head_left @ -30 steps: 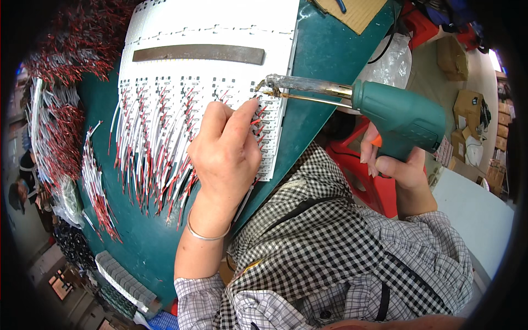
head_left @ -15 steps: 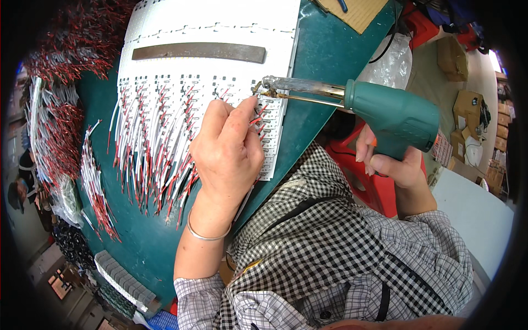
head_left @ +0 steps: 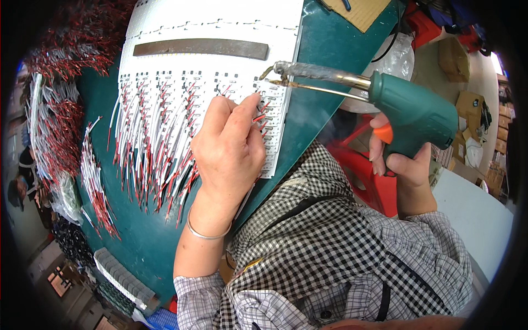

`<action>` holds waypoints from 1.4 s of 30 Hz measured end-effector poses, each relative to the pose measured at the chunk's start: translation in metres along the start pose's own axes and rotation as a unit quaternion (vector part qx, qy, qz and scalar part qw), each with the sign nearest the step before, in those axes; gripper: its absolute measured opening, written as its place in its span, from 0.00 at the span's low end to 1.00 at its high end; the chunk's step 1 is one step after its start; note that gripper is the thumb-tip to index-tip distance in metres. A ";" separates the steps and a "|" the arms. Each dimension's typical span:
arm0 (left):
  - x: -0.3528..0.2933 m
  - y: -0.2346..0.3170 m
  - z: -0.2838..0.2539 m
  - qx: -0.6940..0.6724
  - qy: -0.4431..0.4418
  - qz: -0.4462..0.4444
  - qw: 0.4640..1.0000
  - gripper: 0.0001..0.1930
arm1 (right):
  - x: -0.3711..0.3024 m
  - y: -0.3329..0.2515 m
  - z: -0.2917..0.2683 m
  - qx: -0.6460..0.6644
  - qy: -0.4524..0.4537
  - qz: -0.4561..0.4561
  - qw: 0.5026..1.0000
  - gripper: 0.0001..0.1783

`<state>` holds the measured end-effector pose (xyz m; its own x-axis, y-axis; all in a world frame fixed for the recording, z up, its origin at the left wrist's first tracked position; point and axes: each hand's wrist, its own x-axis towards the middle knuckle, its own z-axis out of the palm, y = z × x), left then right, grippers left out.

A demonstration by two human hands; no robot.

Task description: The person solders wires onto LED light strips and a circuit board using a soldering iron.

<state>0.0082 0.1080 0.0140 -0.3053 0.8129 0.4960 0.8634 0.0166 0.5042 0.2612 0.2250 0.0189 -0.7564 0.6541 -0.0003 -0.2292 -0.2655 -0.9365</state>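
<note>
A white circuit board panel (head_left: 220, 33) lies on the green table, with rows of red and white wires (head_left: 154, 154) attached and hanging toward me. My left hand (head_left: 231, 137) rests over the panel's right columns, thumb and forefinger pinched at its pads. It is closed on wire, mostly hidden beneath the fingers; short red ends show beside it. My right hand (head_left: 404, 162) grips a green soldering gun (head_left: 415, 110), fingers by its orange trigger. Its tip points left, just above and right of my left fingertips, seemingly apart from the board.
A dark metal bar (head_left: 201, 48) lies across the panel. Loose wires (head_left: 96, 176) and large wire bundles (head_left: 55, 121) are at the left. Cardboard (head_left: 360, 11) lies at the table's far edge; a red stool (head_left: 363, 181) stands by the right side.
The soldering gun has moved right and slightly back from my left fingertips, and its orange trigger now shows. The panel has shifted slightly; my left hand stays nearly in place.
</note>
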 end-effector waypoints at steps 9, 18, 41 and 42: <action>-0.001 -0.002 -0.001 0.026 -0.019 0.006 0.999 0.20 | -0.008 -0.002 -0.007 -0.004 0.020 -0.011 1.000 0.33; 0.005 -0.005 0.000 -0.101 -0.044 -0.068 0.992 0.18 | -0.016 0.000 -0.008 -0.043 -0.030 -0.017 0.998 0.27; 0.001 -0.007 0.003 -0.075 -0.024 -0.007 0.997 0.21 | -0.018 0.004 -0.007 -0.118 -0.102 -0.020 0.987 0.20; 0.000 -0.007 0.002 -0.075 -0.023 -0.007 0.997 0.21 | -0.020 0.006 -0.007 -0.118 -0.103 -0.020 0.987 0.20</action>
<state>0.0033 0.1097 0.0092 -0.2957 0.8393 0.4561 0.7882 -0.0554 0.6129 0.2792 0.2154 0.0110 -0.8638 0.4963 0.0869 -0.1306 -0.0540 -0.9900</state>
